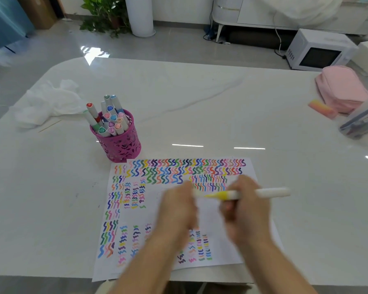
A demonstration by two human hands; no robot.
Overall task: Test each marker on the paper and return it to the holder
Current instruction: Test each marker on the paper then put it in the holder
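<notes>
1. Pink perforated metal holder (117,143): stands just beyond the sheet's left corner, packed with capped markers (112,122). Rigid; probably steady.
2. White paper sheet (212,217): flat on the pale table (200,102), crowded with coloured squiggles. Thin, and likely to slide.
3. My left hand (179,209): fingers curled at the marker's left end. Blur hides whether they pinch it.
4. Yellow-and-white plastic marker (218,195): level above the sheet's middle. I judge it light, stiff and smooth-barrelled, best held mid-barrel, clear of the inked tip.
5. My right hand (244,211): wrapped round the barrel, white tail projecting right.
</notes>
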